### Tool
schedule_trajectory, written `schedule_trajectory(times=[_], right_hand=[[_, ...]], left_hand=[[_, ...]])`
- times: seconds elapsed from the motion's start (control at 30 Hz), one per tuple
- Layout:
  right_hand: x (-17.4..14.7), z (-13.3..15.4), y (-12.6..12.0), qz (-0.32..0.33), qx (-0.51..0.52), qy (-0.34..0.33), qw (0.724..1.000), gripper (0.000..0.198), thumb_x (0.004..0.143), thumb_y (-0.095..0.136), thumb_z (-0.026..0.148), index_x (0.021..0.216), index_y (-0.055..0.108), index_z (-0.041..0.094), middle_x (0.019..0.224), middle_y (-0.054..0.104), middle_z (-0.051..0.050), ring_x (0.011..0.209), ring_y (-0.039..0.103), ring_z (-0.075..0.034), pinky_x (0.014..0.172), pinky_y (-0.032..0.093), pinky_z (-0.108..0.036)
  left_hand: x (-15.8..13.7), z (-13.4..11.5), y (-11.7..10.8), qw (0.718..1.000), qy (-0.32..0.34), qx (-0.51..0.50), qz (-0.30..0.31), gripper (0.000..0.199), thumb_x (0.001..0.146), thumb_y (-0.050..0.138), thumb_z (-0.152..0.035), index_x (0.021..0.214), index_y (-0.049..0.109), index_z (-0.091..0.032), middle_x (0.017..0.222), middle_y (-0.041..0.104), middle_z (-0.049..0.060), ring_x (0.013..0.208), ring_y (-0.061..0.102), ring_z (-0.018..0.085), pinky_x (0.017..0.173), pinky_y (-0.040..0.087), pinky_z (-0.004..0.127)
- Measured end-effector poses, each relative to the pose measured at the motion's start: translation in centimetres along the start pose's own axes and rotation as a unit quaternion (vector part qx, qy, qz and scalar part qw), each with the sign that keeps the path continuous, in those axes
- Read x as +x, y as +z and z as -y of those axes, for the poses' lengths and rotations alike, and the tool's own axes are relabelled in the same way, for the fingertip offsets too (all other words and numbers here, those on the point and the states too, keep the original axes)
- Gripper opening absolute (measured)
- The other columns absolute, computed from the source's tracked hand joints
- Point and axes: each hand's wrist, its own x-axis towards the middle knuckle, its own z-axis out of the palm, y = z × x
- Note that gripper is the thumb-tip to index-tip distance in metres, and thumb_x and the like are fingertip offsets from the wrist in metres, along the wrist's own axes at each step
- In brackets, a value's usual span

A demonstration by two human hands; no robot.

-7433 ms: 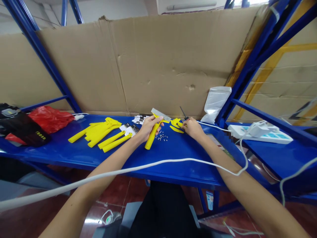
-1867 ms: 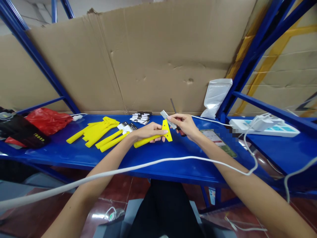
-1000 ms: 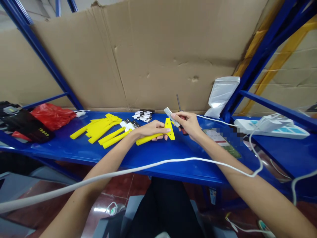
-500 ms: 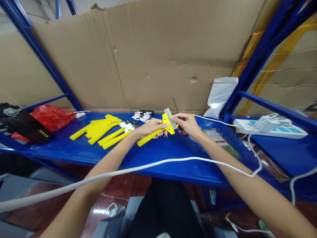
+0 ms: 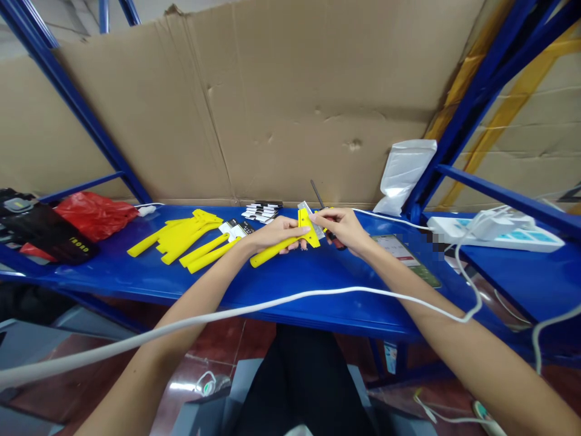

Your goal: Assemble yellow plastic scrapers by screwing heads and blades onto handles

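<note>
A blue metal shelf (image 5: 290,290) runs across a blue steel rack, with a creased cardboard sheet (image 5: 254,103) standing along its back edge; the work sits near the middle of the shelf, toward that back edge. The left hand (image 5: 276,233) has its fingers wrapped round a yellow scraper handle (image 5: 276,249), whose wide head points right and lifts off the shelf; the right hand (image 5: 342,227) pinches a thin metal blade (image 5: 313,217) against that head while a screwdriver (image 5: 318,195) is tucked in the same grip, its shaft slanting up toward the cardboard. Seating the blade well seems to call for a steady handle, the blade slid in square to the head, and fingertips kept on its flat, away from the edge; whether it is fully home I cannot tell. More yellow handle parts (image 5: 186,237) lie toward the left end; black-and-white packets (image 5: 262,213) are stacked by the back edge; a red bag (image 5: 93,213) sits at the far left; a white cable (image 5: 272,306) hangs along the front edge; a power strip (image 5: 494,237) lies on the neighbouring shelf to the right, beside a white pouch (image 5: 403,175).
</note>
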Motion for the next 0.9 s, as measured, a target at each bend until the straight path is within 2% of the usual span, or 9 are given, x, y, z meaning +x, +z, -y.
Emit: schedule_trajectory(times=[0.17, 0.3, 0.47, 0.6, 0.77, 0.9], right_hand=[[0.0, -0.2, -0.1, 0.008, 0.001, 0.002, 1.000, 0.056, 0.079, 0.092, 0.071, 0.092, 0.088, 0.017, 0.056, 0.061, 0.003, 0.036, 0.044, -0.008, 0.041, 0.043, -0.029], [0.2, -0.5, -0.1, 0.006, -0.001, -0.003, 1.000, 0.058, 0.078, 0.093, 0.072, 0.096, 0.090, 0.017, 0.059, 0.062, 0.003, 0.040, 0.048, -0.009, 0.041, 0.043, -0.028], [0.3, -0.8, -0.3, 0.010, -0.009, -0.008, 1.000, 0.056, 0.081, 0.091, 0.072, 0.100, 0.091, 0.019, 0.061, 0.064, 0.002, 0.043, 0.048, -0.010, 0.043, 0.045, -0.029], [0.3, -0.7, -0.7, 0.016, -0.032, -0.010, 0.999, 0.053, 0.086, 0.088, 0.068, 0.108, 0.091, 0.020, 0.056, 0.058, 0.004, 0.042, 0.049, -0.011, 0.042, 0.040, -0.028], [0.2, 0.1, -1.1, 0.048, -0.049, 0.002, 0.998, 0.059, 0.084, 0.088, 0.063, 0.122, 0.090, 0.018, 0.057, 0.059, 0.004, 0.044, 0.053, -0.012, 0.043, 0.039, -0.028], [0.1, 0.5, -1.4, 0.047, -0.044, 0.002, 0.998, 0.062, 0.083, 0.090, 0.063, 0.126, 0.089, 0.019, 0.059, 0.059, 0.004, 0.046, 0.055, -0.012, 0.044, 0.036, -0.027]], left_hand=[[0.2, 0.1, -0.1, 0.999, 0.016, -0.018, -0.031, 0.049, 0.101, 0.082, -0.057, 0.091, 0.080, -0.009, 0.073, 0.071, 0.007, 0.051, 0.057, 0.008, 0.044, 0.044, 0.020], [0.3, 0.1, 0.0, 0.998, 0.023, -0.034, -0.049, 0.047, 0.100, 0.084, -0.055, 0.088, 0.079, -0.009, 0.067, 0.069, 0.005, 0.051, 0.056, 0.008, 0.046, 0.044, 0.020], [0.4, 0.2, 0.2, 0.997, 0.035, -0.047, -0.053, 0.046, 0.100, 0.084, -0.054, 0.091, 0.078, -0.009, 0.068, 0.070, 0.006, 0.052, 0.057, 0.008, 0.046, 0.044, 0.020], [0.6, 0.4, 0.0, 0.995, 0.046, -0.061, -0.063, 0.043, 0.100, 0.085, -0.052, 0.093, 0.077, -0.010, 0.074, 0.074, 0.007, 0.052, 0.057, 0.008, 0.046, 0.043, 0.021], [0.8, 0.8, -0.6, 0.994, 0.059, -0.077, -0.055, 0.044, 0.099, 0.085, -0.052, 0.096, 0.077, -0.010, 0.086, 0.078, 0.011, 0.055, 0.059, 0.008, 0.044, 0.043, 0.022], [0.8, 0.8, -0.9, 0.993, 0.054, -0.092, -0.046, 0.043, 0.100, 0.084, -0.052, 0.094, 0.077, -0.009, 0.082, 0.077, 0.010, 0.055, 0.057, 0.008, 0.044, 0.042, 0.022]])
